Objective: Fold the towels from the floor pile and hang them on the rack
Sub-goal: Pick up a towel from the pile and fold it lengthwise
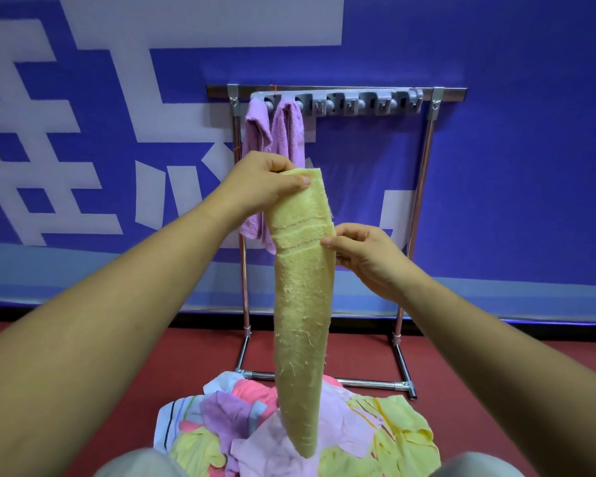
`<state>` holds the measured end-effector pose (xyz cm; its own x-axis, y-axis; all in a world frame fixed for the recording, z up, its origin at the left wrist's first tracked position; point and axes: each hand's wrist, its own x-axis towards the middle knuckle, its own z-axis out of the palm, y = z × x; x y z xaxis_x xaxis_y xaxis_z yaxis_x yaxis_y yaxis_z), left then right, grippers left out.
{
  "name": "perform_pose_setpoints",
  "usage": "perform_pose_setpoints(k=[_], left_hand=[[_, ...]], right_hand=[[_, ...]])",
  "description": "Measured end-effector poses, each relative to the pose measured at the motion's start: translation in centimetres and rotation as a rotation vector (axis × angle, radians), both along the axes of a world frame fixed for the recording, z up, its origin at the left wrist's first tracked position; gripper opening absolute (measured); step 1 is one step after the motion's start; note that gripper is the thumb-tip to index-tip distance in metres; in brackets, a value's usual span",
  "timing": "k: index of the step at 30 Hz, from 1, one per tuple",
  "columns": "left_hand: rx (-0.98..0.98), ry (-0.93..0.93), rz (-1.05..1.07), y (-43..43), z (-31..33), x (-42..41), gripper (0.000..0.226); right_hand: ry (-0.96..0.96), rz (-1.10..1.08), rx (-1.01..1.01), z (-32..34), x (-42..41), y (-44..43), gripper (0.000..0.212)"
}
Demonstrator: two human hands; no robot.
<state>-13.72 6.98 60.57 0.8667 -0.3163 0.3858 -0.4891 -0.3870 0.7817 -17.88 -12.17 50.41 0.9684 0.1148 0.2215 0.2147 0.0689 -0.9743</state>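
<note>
The left hand (265, 187) is up high & pinches the top edge of a yellow towel (301, 321) btw thumb and fingers. The right hand (362, 253) is lower, on the right side of the same towel, and pinches its edge next to the stripes. So both hands are clamped on that one towel, apart, one above the other.

The towel is folded long & thin. It hangs straight down in the air, in front of the rack (424, 166). Its bottom tip is over the pile (386, 428) of towels on the red floor (83, 356). It may just touch the pile, but I can't tell from here. The pile has pink, purple, yellow & stripy cloths all mixed up.

The rack is shiny metal w/ two legs and stands by the blue wall (496, 46). A grey hook strip (358, 103) runs along its top bar. Two purple towels (288, 132) hang side by side at the left end, partly behind the left hand.

Grey knees show at the bottom corners.
</note>
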Motion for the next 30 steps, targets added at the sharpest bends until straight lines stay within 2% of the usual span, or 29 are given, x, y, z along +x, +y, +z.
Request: perform_pose_setpoints(k=[6, 9, 11, 13, 15, 18, 20, 23, 27, 30], left_hand=[[-0.214, 0.214, 0.036, 0.3, -0.5, 0.9, 0.020], [-0.638, 0.435, -0.074, -0.1, -1.2, 1.2, 0.020], [-0.856, 0.593, -0.267, -0.1, -2.3, 1.3, 0.043], [-0.769, 0.695, -0.403, 0.1, -4.0, 1.1, 0.069], [-0.580, 0.735, -0.444, 0.2, -6.2, 0.6, 0.081], [-0.436, 0.669, -0.386, -0.2, -8.7, -0.7, 0.066], [-0.362, 0.595, -0.312, -0.4, -9.7, -1.2, 0.050], [-0.364, 0.512, -0.253, -0.5, -10.1, -1.4, 0.033], [-0.351, 0.439, -0.219, -1.3, -9.3, -1.6, 0.031], [-0.382, 0.412, -0.228, -1.9, -8.7, -1.5, 0.030]], right_hand=[[-0.009, 0.006, 0.075, 1.0, 0.0, 0.6, 0.010], [-0.021, -0.029, 0.108, 1.9, 0.2, 1.0, 0.020], [-0.020, -0.071, 0.130, 2.6, 0.5, 1.1, 0.019], [-0.016, -0.120, 0.143, 3.4, 0.6, 1.3, 0.015], [-0.020, -0.160, 0.154, 4.0, 1.0, 1.1, 0.021], [-0.042, -0.199, 0.169, 4.8, 1.3, 0.5, 0.035], [-0.052, -0.218, 0.158, 5.3, 1.4, 0.1, 0.032], [-0.042, -0.247, 0.145, 5.5, 1.4, -0.3, 0.027], [-0.017, -0.269, 0.152, 5.4, 1.5, -0.9, 0.027], [0.009, -0.241, 0.184, 5.3, 1.2, -0.9, 0.013]])
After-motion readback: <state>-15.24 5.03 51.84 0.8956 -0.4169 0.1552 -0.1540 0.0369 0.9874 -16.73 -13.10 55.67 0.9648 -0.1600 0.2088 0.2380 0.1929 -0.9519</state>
